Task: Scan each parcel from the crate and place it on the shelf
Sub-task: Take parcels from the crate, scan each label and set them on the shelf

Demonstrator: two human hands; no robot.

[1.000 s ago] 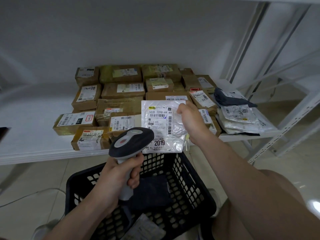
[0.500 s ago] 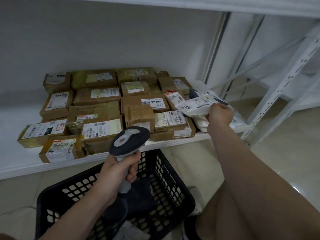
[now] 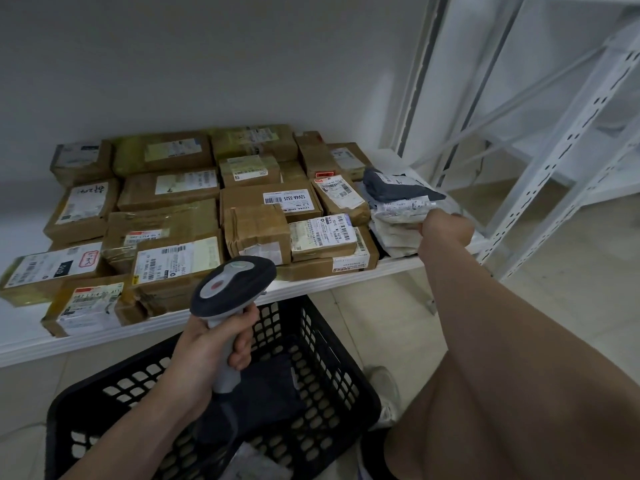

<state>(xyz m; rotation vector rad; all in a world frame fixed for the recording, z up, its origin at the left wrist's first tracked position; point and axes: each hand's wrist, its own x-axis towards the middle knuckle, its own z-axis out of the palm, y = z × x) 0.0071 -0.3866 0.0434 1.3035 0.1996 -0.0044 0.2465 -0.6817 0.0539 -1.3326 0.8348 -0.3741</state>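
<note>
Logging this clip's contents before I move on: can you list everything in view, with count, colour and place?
cardboard parcels: well over a dozen, brown, shelf's left and middle
bag parcels: small pile, white and dark grey, shelf's right end
white bag parcel: one, on top of that pile
shelf: one, white, against the wall
second rack: one, white, far right
crate: one, black, on the floor below the shelf
dark parcel: one, in the crate
pale parcel: one, at the crate's near end
scanner: one, grey and black, above the crate
left hand: grips the scanner's handle
right hand: holds the white bag parcel
</note>
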